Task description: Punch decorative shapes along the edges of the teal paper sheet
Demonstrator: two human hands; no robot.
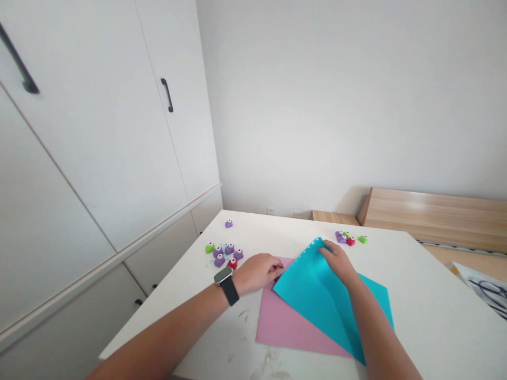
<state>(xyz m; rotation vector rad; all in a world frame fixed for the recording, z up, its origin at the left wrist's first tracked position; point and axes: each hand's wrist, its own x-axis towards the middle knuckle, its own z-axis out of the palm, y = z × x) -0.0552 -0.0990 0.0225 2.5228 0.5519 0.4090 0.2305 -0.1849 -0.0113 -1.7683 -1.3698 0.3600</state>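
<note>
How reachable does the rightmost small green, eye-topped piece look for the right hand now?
Probably yes: the right hand seems near enough, and bare white tabletop lies between it and the green piece. Its fingers would likely have to release the hole-punched turquoise paper sheet first.

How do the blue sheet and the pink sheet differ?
The blue sheet is partly raised in the right hand; the pink sheet lies flat on the table. The blue sheet is on top; the pink sheet is partly covered by it. Each is one plain colour.
</note>
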